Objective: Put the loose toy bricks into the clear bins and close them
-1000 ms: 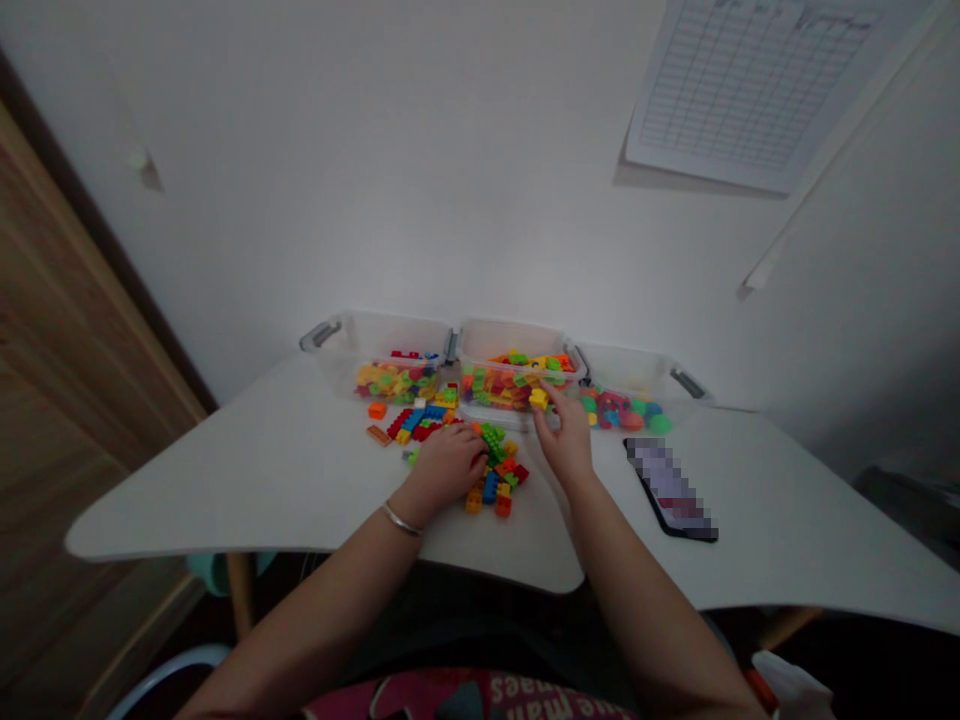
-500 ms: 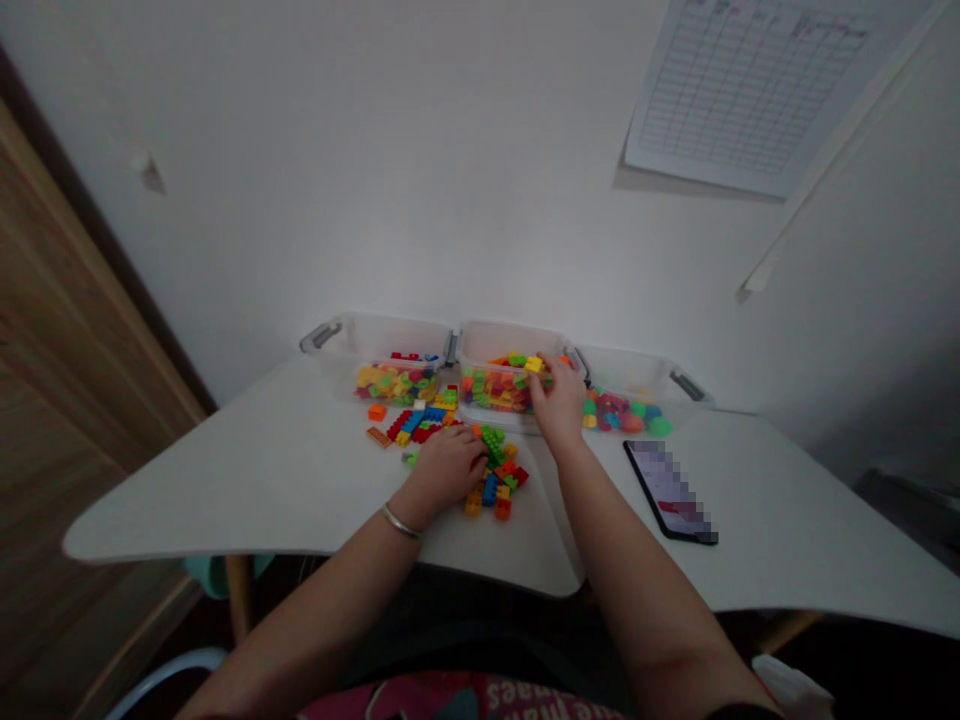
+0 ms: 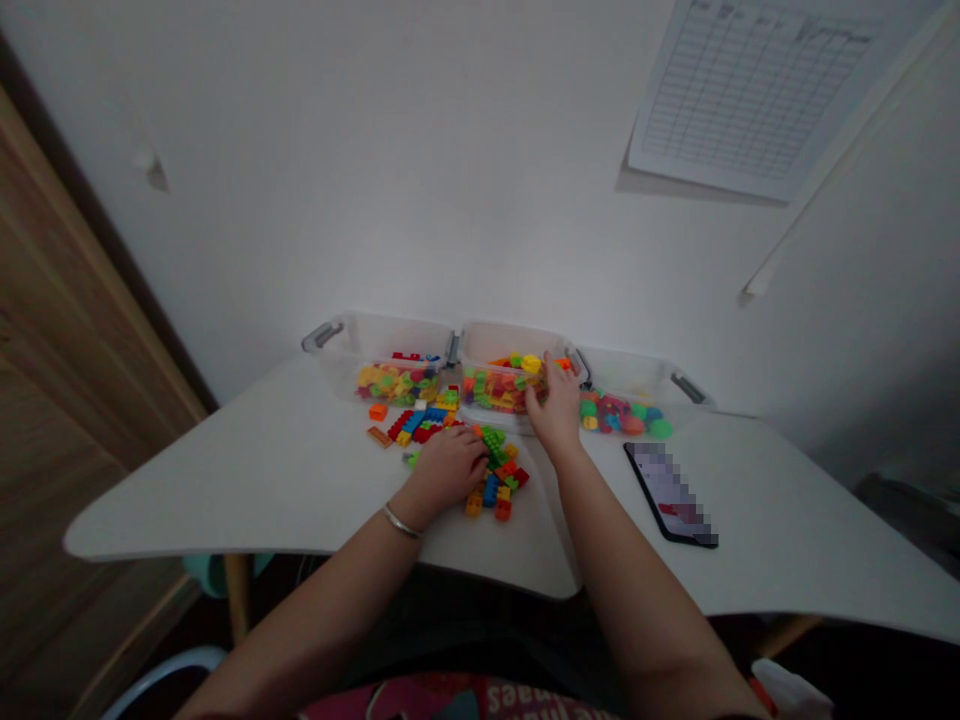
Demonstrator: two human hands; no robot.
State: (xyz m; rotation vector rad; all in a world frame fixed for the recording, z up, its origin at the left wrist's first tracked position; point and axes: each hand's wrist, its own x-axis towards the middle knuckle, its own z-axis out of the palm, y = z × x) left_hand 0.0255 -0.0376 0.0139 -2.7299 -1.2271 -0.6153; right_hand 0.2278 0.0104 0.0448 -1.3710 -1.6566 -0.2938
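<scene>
My left hand (image 3: 450,467), with a silver bangle at its wrist, is curled down over a pile of toy building bricks (image 3: 490,490). Its fingertips press in beside a green brick (image 3: 494,437); what lies under them is hidden. My right hand (image 3: 556,405) is at the front right of the middle clear plastic bin (image 3: 495,338), its thumb and fingers spread apart with nothing between them. Just left of its fingers, a yellow brick (image 3: 531,363) rests on top of the mixed pieces inside that bin.
A left bin (image 3: 390,330) with colourful pieces and a right bin (image 3: 626,362) with rounder pieces flank the middle one against the wall. Loose red and blue bricks (image 3: 409,424) lie before them. A phone (image 3: 667,495) lies at the right on the white table (image 3: 225,480).
My right hand has let go of the yellow brick, which is now in the middle bin, and its fingers have spread and drawn slightly away. My left hand has stayed on the pile.
</scene>
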